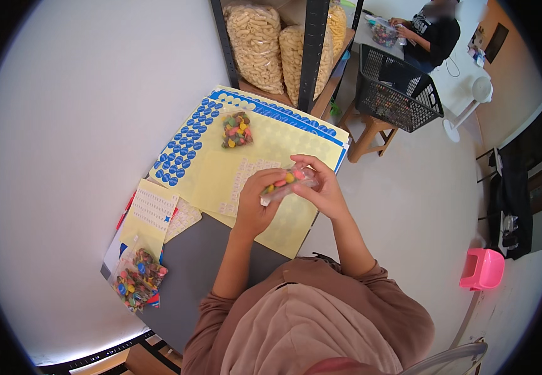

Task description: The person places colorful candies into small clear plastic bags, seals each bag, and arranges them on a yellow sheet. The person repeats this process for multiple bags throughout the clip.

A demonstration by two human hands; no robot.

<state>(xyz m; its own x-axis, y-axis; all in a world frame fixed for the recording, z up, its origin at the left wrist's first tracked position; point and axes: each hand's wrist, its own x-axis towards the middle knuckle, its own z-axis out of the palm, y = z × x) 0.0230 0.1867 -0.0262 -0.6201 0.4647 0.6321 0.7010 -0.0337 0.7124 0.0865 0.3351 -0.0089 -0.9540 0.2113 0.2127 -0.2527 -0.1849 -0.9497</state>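
Between my two hands is a clear plastic bag of coloured candies (286,182), held above the yellow sticker backing sheets. My left hand (257,199) grips its left end, and my right hand (321,187) has its fingers and thumb around the right end. Below them lies a large sheet of round blue stickers (182,152), with many of its circles peeled off. Another clear bag of candies (237,130) rests on that sheet, beyond my hands. A smaller sheet of printed labels (151,211) lies to the left, partly over another label sheet (184,220).
Several candy bags (140,279) lie at the grey table's (196,262) left corner. A metal shelf (309,61) with bags of macaroni (254,47) stands behind. Right of it, a black basket (397,93) sits on a brown stool (369,136). A person (432,37) works at the back near a pink stool (481,268).
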